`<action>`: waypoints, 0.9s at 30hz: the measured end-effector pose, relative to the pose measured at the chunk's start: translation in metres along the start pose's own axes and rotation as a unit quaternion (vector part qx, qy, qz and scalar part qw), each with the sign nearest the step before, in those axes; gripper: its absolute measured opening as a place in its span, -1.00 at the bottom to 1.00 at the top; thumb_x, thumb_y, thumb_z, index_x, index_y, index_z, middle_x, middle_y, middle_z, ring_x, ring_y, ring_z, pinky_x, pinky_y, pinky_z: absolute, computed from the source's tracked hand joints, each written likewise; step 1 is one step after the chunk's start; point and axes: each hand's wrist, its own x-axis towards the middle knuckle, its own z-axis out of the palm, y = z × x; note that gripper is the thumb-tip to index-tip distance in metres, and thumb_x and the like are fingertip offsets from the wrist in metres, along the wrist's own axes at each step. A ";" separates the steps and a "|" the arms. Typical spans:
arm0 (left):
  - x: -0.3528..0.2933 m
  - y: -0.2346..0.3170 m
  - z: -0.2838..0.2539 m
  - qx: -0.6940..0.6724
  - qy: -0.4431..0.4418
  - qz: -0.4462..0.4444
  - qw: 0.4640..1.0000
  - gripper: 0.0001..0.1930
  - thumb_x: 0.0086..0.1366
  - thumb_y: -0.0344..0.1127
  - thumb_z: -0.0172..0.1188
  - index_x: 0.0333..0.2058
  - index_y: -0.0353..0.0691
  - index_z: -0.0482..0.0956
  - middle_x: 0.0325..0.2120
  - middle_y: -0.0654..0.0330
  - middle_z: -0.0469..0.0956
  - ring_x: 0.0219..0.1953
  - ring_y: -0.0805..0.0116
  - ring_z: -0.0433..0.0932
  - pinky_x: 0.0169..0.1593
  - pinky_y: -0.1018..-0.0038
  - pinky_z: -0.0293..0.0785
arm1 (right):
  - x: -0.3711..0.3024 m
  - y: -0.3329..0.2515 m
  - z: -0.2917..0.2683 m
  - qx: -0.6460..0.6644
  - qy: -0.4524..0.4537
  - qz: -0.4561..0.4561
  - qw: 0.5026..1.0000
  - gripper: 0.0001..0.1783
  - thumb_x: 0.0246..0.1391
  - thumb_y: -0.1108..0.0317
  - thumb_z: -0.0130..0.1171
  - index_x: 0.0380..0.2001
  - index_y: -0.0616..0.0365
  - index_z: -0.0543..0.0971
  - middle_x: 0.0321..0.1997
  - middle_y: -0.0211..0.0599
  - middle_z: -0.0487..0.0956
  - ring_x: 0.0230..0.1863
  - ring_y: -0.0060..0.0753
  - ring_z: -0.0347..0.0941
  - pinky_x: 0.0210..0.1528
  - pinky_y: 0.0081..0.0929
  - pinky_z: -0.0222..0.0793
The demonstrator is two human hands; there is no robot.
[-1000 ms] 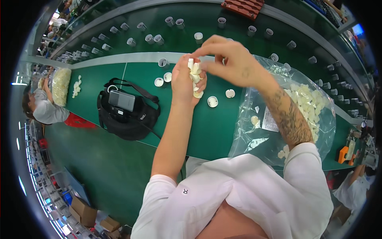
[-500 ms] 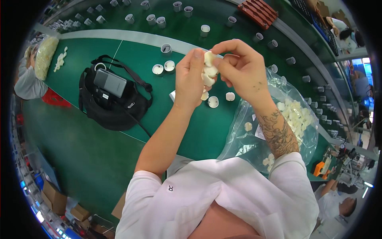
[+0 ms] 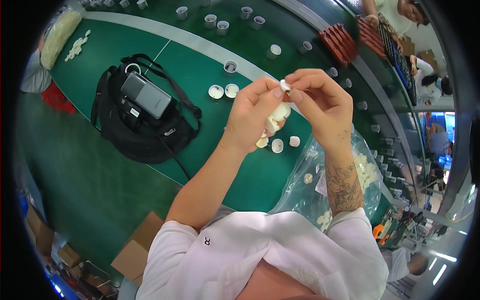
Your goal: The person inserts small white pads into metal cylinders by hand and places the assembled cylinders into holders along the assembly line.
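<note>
My left hand (image 3: pixel 245 120) is closed around several cream-white plastic caps (image 3: pixel 278 116), which stick out along its palm. Its thumb and forefinger also touch a small white cap (image 3: pixel 285 85). My right hand (image 3: pixel 327 107) pinches that same cap from the other side, fingertip to fingertip. The lower fingers of my left hand are partly hidden behind the caps. Below the hands, a round white-topped cup (image 3: pixel 277 146) and a small white piece (image 3: pixel 294 141) rest on the green table. Two more white-topped cups (image 3: pixel 216 92) sit left of my hands, with a grey cup (image 3: pixel 230 67) beyond.
A black bag (image 3: pixel 135 140) with a grey power bank (image 3: pixel 147 95) lies at left. At right, under my right forearm, a clear plastic bag (image 3: pixel 295 192) holds many white pieces. Grey cups (image 3: pixel 210 21) line the green conveyor beyond, near red-brown trays (image 3: pixel 339 45). Other people work around.
The view has shifted, so the table things appear displaced. My right fingers have come off the wide cap at the left palm, and both hands' fingertips now meet on a small cap.
</note>
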 end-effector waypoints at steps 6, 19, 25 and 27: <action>-0.001 0.004 -0.002 0.070 0.037 0.026 0.996 -0.82 0.47 -0.24 0.11 -0.25 -0.24 0.52 -0.51 0.29 0.55 -0.59 0.65 0.43 -0.61 0.65 0.22 | 0.027 -0.019 0.000 -0.008 -0.027 0.115 0.993 -0.77 0.04 0.68 0.32 -0.19 0.32 0.64 -0.01 -0.19 0.61 -0.03 -0.49 0.57 0.10 -0.50 0.51; -0.012 0.037 -0.001 0.097 0.083 0.079 0.989 -0.84 0.47 -0.27 0.12 -0.25 -0.24 0.52 -0.45 0.33 0.56 -0.48 0.67 0.48 -0.47 0.66 0.37 | 0.150 0.027 0.042 -0.166 -0.091 0.069 0.979 -0.65 0.15 0.41 0.32 -0.01 0.33 0.67 -0.17 -0.24 0.71 -0.19 -0.51 0.62 -0.11 -0.59 0.52; -0.013 0.043 -0.005 0.062 0.070 0.059 0.994 -0.81 0.47 -0.22 0.15 -0.24 -0.24 0.51 -0.45 0.28 0.56 -0.50 0.60 0.53 -0.49 0.63 0.39 | 0.227 0.097 0.059 -0.205 -0.105 0.035 0.973 -0.66 0.14 0.36 0.34 -0.05 0.31 0.69 -0.19 -0.28 0.71 -0.23 -0.54 0.60 -0.15 -0.58 0.50; -0.014 0.046 -0.009 0.037 0.060 0.050 0.996 -0.80 0.46 -0.21 0.15 -0.25 -0.23 0.51 -0.44 0.27 0.57 -0.50 0.57 0.54 -0.48 0.61 0.41 | 0.239 0.107 0.066 -0.228 -0.116 0.037 0.966 -0.68 0.14 0.36 0.34 -0.07 0.29 0.70 -0.21 -0.30 0.71 -0.24 -0.54 0.59 -0.15 -0.58 0.50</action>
